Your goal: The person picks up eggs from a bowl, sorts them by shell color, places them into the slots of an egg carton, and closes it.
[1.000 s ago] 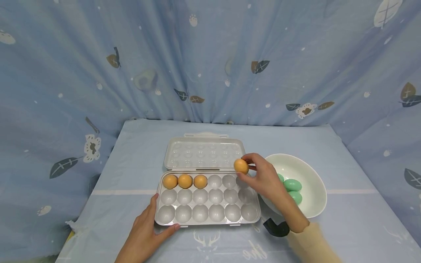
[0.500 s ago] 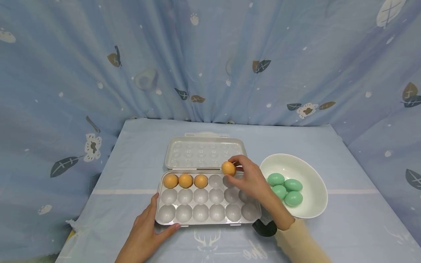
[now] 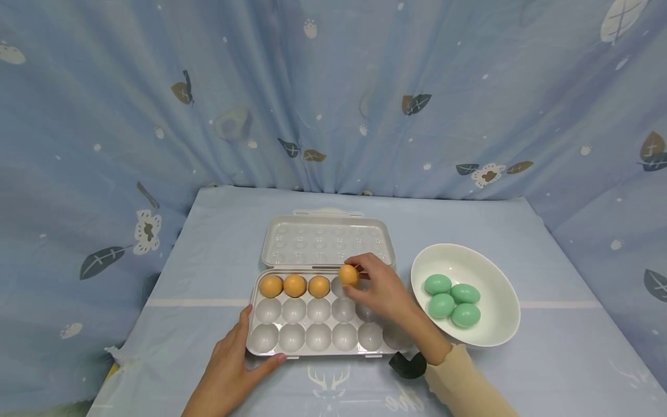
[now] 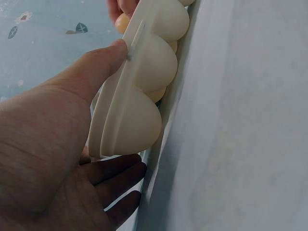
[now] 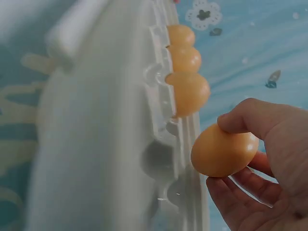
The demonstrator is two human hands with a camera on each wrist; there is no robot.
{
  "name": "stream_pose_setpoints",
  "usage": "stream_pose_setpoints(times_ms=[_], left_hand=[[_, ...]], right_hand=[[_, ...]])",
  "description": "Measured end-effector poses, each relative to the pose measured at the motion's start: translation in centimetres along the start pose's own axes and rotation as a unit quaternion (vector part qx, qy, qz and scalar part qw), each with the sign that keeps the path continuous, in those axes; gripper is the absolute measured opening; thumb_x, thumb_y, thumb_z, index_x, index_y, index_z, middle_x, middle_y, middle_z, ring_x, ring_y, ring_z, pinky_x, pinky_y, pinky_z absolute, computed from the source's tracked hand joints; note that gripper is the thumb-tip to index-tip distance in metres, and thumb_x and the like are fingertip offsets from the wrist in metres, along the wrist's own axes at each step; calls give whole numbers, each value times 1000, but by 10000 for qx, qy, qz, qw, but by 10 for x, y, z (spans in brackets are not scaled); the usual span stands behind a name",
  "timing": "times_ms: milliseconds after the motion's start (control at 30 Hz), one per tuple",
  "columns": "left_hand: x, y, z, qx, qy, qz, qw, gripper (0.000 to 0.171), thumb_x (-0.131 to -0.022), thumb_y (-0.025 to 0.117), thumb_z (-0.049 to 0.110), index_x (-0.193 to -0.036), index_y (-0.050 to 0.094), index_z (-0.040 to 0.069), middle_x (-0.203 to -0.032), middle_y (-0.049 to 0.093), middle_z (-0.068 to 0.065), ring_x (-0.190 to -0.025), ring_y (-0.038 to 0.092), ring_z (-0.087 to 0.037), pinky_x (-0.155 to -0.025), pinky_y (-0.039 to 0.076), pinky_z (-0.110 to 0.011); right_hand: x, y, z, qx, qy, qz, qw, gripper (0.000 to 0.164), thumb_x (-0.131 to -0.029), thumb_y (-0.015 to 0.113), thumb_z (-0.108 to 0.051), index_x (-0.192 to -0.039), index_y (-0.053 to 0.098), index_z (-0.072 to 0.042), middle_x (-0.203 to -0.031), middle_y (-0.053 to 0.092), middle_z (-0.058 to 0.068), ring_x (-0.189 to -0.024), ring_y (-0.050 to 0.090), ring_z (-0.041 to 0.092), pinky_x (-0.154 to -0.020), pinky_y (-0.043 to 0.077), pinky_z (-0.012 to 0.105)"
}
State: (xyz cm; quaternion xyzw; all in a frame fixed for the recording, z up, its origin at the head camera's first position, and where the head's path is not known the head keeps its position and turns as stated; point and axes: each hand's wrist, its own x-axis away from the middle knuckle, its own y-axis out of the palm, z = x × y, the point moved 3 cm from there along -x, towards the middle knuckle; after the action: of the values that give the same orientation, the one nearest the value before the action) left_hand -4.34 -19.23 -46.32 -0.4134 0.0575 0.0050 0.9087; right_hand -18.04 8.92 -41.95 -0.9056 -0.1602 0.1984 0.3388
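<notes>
A white egg carton [image 3: 330,354] lies with its lid [image 3: 327,240] folded back on the far side, and orange eggs [image 3: 294,285] fill three cups at the left of its far row. My right hand [image 3: 380,289] pinches another orange egg [image 5: 224,150] between thumb and fingers, over the far row just right of those three. At the carton's near left corner rests my left hand [image 3: 229,362], fingers stretched along the left side and thumb on the front edge. The left wrist view shows that thumb [image 4: 103,62] against the rim.
To the right of the carton stands a white bowl [image 3: 500,289] with several green eggs [image 3: 465,293] in it. A black band [image 3: 408,366] shows at the right wrist. A blue patterned curtain [image 3: 333,98] hangs behind the cloth-covered table [image 3: 563,341].
My right hand has carried the orange egg left and slightly down, from the carton's right end toward the three placed eggs. More green eggs show in the bowl. My left hand stays put.
</notes>
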Motion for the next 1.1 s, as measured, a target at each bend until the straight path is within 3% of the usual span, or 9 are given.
stream_pose_setpoints(times_ms=[600, 1100], left_hand=[[1, 1, -2, 2, 66, 110, 9999, 115, -83, 82, 56, -161, 22, -4, -157, 43, -26, -134, 52, -49, -103, 42, -68], [0, -1, 1, 8, -126, -58, 9999, 117, -84, 80, 59, -161, 21, -5, -159, 40, -27, -136, 49, -50, -105, 40, -70]], right_hand=[[1, 21, 7, 642, 267, -144, 9975, 45, -82, 88, -17, -122, 68, -9, -116, 69, 2, -105, 67, 15, -91, 58, 30], [2, 18, 1, 447, 121, 1, 9989, 39, -83, 87, -12, -117, 68, -8, -112, 69, 4, -102, 69, 17, -90, 59, 29]])
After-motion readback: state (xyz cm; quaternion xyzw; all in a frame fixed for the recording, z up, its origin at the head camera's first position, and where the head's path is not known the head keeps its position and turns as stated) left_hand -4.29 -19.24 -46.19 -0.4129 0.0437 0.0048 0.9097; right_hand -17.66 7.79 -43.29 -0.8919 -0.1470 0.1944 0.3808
